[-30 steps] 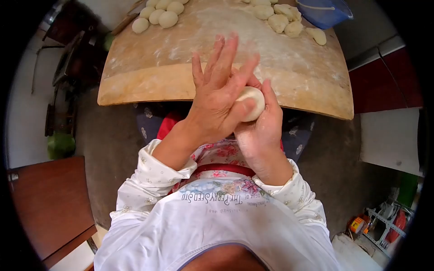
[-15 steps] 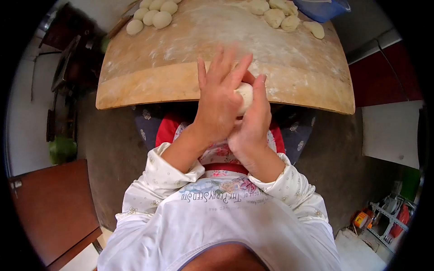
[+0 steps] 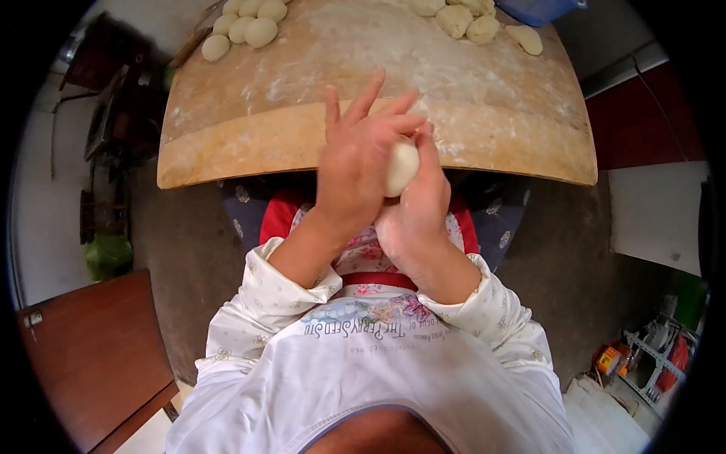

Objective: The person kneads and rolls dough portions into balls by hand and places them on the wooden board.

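A smooth, pale dough ball [image 3: 402, 168] is between my two hands, just over the near edge of the floured wooden board [image 3: 249, 151]. My left hand [image 3: 357, 163] presses on the ball from the left side, its fingers spread and pointing up. On the right, my right hand [image 3: 425, 200] cups the ball, with the thumb side against it and several fingers hidden behind. Several round dough balls [image 3: 260, 32] sit at the board's far left. Rougher dough pieces [image 3: 482, 29] lie at the far right.
A blue basin [image 3: 535, 10] stands at the board's far right corner. A brown wooden panel [image 3: 94, 356] is at lower left, beside a green object [image 3: 107, 256]. At lower right stands a metal rack [image 3: 650, 363] holding bottles and a red item.
Both hands and the dough ball have shifted a little to the left. My left hand has turned against the ball. The view has tilted slightly, with the board's far items nearer the top.
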A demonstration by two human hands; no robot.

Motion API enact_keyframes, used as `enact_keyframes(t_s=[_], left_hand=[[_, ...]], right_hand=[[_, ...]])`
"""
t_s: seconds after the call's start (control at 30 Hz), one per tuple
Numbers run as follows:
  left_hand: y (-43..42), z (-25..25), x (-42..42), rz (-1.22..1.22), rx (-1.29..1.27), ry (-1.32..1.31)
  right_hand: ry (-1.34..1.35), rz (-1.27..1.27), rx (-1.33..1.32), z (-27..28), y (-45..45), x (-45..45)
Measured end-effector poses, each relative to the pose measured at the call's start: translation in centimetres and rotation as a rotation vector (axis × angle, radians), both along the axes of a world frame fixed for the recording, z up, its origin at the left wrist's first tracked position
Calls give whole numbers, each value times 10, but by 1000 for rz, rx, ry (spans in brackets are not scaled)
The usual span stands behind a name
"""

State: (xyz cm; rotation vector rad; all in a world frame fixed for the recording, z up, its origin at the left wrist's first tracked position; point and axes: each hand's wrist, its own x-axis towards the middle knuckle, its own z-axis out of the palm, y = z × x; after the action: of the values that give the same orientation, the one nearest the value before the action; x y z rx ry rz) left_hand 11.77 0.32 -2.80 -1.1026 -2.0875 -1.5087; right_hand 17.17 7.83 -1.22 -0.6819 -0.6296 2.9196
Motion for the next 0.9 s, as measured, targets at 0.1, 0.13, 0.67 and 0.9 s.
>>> enact_keyframes(t_s=[0.1, 0.13, 0.67, 0.9], left_hand=[[1, 16, 3, -40, -82, 188], [-7, 16, -1, -123, -113, 193], [-24, -15, -53, -163, 1334, -1360], [-88, -21, -110, 399, 433, -743]], right_hand=[[28, 110, 83, -2, 14, 4], [57, 166, 161, 5, 16, 8], [303, 59, 1166, -37, 37, -6], [184, 348, 2488, -72, 96, -33]])
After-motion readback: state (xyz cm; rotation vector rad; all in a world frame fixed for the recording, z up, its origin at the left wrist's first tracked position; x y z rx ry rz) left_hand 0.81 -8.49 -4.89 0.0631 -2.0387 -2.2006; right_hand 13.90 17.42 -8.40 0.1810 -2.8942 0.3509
